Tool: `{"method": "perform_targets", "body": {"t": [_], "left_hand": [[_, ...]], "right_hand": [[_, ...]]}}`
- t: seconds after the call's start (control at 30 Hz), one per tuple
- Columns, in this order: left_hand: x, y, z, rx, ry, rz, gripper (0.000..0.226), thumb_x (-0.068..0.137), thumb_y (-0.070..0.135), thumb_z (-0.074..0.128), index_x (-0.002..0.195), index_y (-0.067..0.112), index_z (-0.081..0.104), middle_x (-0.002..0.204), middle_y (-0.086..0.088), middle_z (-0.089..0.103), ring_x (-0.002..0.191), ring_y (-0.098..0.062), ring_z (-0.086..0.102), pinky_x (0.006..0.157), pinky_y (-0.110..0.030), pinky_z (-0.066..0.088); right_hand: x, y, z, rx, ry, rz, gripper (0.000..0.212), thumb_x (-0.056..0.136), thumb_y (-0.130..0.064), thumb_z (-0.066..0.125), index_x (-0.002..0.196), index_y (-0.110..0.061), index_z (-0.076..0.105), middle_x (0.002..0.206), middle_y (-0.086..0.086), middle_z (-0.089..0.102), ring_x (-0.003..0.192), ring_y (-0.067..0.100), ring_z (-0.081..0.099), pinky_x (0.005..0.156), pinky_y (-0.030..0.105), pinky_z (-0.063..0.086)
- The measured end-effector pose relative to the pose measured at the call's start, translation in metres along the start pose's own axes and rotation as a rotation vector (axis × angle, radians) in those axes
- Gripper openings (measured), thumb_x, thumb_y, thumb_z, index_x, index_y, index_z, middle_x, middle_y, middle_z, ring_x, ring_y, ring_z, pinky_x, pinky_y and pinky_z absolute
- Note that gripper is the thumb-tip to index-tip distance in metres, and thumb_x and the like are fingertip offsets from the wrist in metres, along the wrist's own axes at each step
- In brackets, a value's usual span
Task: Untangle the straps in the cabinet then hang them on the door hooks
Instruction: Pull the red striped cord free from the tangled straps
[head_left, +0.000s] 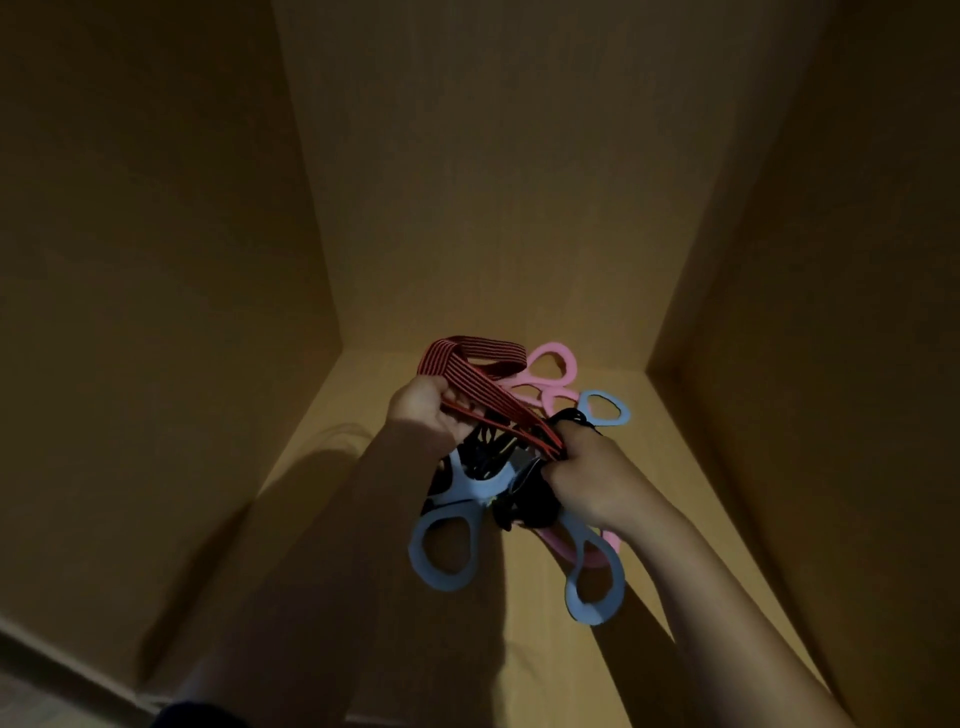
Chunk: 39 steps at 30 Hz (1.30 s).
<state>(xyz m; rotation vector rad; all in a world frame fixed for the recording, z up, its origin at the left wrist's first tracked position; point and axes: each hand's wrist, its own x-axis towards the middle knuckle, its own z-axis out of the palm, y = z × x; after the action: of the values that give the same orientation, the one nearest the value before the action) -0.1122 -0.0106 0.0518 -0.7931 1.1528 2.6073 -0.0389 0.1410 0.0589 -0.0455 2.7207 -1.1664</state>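
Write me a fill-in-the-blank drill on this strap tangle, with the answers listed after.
1. The left hand grips a striped band whose main colour is ____.
2. The right hand grips the band's other end, beside a knot of ____ cords.
3. The lowest handle is light ____.
4. The handle farthest back is ____.
Missing words: red; black; blue; pink.

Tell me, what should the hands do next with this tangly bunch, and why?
Probably the left hand should draw the red striped elastic band up and away, because it loops loosely on top while the black cords and light blue foam handles hang bunched beneath, by the right hand.
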Motion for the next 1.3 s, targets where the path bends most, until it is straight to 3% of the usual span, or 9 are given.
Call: {"method": "perform_targets", "body": {"t": [0.33, 0.43, 0.53, 0.73, 0.8, 0.93, 1.03, 1.17, 1.3], "left_hand": [[0.000, 0.012, -0.008, -0.247, -0.073, 0.049, 0.022, 0.087, 0.012, 0.038, 0.065, 0.015, 0.037, 0.044, 0.006, 0.029, 0.040, -0.007, 0.026, 0.060, -0.022, 0.052], [0.004, 0.021, -0.020, -0.234, -0.132, -0.020, 0.014, 0.084, 0.009, 0.042, 0.070, 0.011, 0.042, 0.043, 0.005, 0.031, 0.048, -0.008, 0.031, 0.087, -0.043, 0.053], [0.000, 0.022, -0.019, -0.140, -0.065, 0.063, 0.011, 0.089, 0.003, 0.041, 0.082, 0.006, 0.048, 0.067, -0.002, 0.051, 0.068, -0.015, 0.055, 0.061, -0.033, 0.058], [0.015, 0.022, -0.034, -0.134, 0.143, 0.021, 0.024, 0.099, 0.005, 0.027, 0.088, 0.000, 0.048, 0.128, -0.014, 0.051, 0.126, -0.025, 0.047, 0.108, -0.036, 0.035], [0.024, 0.025, -0.039, -0.161, 0.152, 0.002, 0.025, 0.099, 0.006, 0.029, 0.082, 0.002, 0.047, 0.114, -0.011, 0.057, 0.119, -0.022, 0.052, 0.107, -0.033, 0.034], [0.032, 0.020, -0.045, -0.112, 0.168, 0.059, 0.023, 0.095, 0.000, 0.035, 0.076, 0.006, 0.046, 0.067, -0.002, 0.039, 0.059, -0.009, 0.042, 0.075, -0.019, 0.051], [0.034, 0.014, -0.047, 0.023, 0.095, 0.097, 0.031, 0.094, -0.001, 0.034, 0.121, 0.006, 0.049, 0.064, 0.001, 0.033, 0.049, -0.007, 0.029, 0.034, -0.015, 0.036], [0.033, 0.021, -0.047, 0.001, 0.086, 0.172, 0.040, 0.092, -0.004, 0.038, 0.130, 0.010, 0.042, 0.069, 0.000, 0.039, 0.057, -0.009, 0.039, 0.053, -0.021, 0.046], [0.032, 0.026, -0.046, -0.029, 0.082, 0.160, 0.023, 0.090, 0.000, 0.044, 0.110, 0.011, 0.047, 0.071, 0.002, 0.042, 0.046, -0.006, 0.040, 0.040, -0.016, 0.044]], "right_hand": [[0.028, -0.002, -0.006, 0.122, 0.233, 0.050, 0.020, 0.082, -0.005, 0.041, 0.095, -0.008, 0.056, 0.085, 0.011, 0.060, 0.078, 0.026, 0.055, 0.057, 0.030, 0.038], [0.033, -0.004, -0.012, 0.118, 0.269, 0.018, 0.018, 0.082, -0.005, 0.042, 0.093, -0.007, 0.056, 0.078, 0.008, 0.058, 0.073, 0.025, 0.054, 0.056, 0.030, 0.036], [0.035, -0.004, -0.014, 0.132, 0.311, -0.022, 0.014, 0.083, -0.004, 0.043, 0.086, -0.010, 0.056, 0.072, 0.005, 0.056, 0.069, 0.023, 0.052, 0.054, 0.030, 0.033], [0.050, 0.009, -0.028, 0.304, 0.520, 0.010, 0.012, 0.081, -0.002, 0.043, 0.082, -0.007, 0.053, 0.065, 0.002, 0.047, 0.059, 0.019, 0.042, 0.050, 0.029, 0.026], [0.055, 0.018, -0.028, 0.398, 0.565, 0.055, 0.014, 0.081, -0.001, 0.043, 0.087, -0.003, 0.055, 0.065, 0.003, 0.047, 0.058, 0.019, 0.040, 0.050, 0.029, 0.027], [0.061, 0.030, -0.019, 0.395, 0.551, 0.079, 0.012, 0.081, -0.002, 0.042, 0.083, -0.006, 0.053, 0.067, 0.004, 0.047, 0.059, 0.020, 0.041, 0.052, 0.029, 0.029], [0.064, 0.038, -0.011, 0.392, 0.525, 0.100, 0.017, 0.079, 0.001, 0.042, 0.073, -0.013, 0.048, 0.066, 0.003, 0.047, 0.059, 0.020, 0.041, 0.052, 0.029, 0.030], [0.065, 0.052, -0.008, 0.464, 0.514, 0.158, 0.018, 0.078, 0.000, 0.042, 0.076, -0.014, 0.054, 0.067, 0.004, 0.049, 0.059, 0.021, 0.041, 0.053, 0.030, 0.031], [0.056, 0.059, -0.001, 0.390, 0.494, 0.114, 0.017, 0.081, -0.004, 0.045, 0.087, -0.013, 0.058, 0.082, 0.007, 0.062, 0.075, 0.024, 0.056, 0.066, 0.035, 0.044]]}}
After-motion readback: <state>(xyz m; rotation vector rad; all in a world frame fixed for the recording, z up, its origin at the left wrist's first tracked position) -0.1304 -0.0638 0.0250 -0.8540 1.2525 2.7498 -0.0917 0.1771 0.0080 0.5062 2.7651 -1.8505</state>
